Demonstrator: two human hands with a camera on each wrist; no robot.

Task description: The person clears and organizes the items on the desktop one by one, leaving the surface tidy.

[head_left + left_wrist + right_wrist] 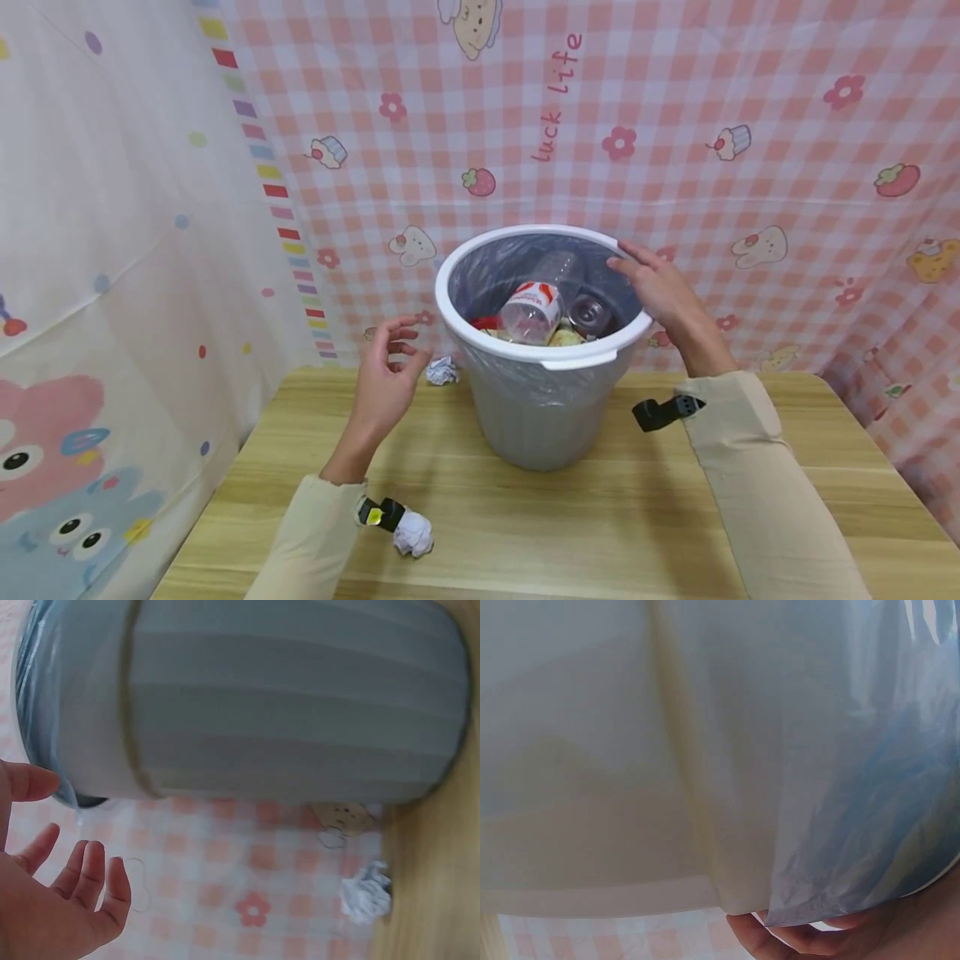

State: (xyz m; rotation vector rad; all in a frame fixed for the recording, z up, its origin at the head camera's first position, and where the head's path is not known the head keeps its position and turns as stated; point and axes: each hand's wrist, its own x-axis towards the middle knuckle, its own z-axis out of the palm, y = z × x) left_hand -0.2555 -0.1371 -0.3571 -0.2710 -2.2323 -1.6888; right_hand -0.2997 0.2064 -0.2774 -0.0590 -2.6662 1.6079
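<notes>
A grey trash bin (536,408) with a white rim stands on the table, lined with a clear plastic bag (480,283). Inside lie a clear plastic cup (531,312) with a red and white print, another clear container (588,315) and other litter. My right hand (660,287) grips the rim at the right, thumb over the edge and fingers along the outside, as the right wrist view shows the fingers (780,941) against the bin. To the left of the bin, my left hand (386,375) hovers with loosely bent fingers, holding nothing; in the left wrist view its thumb (34,781) overlaps the bin's rim area.
One crumpled paper ball (442,371) lies at the table's back edge, left of the bin. Another paper ball (413,533) sits near the front, beside the left wrist camera. The wooden table (480,517) backs onto a pink checked cloth (525,125); a white cloth hangs at left.
</notes>
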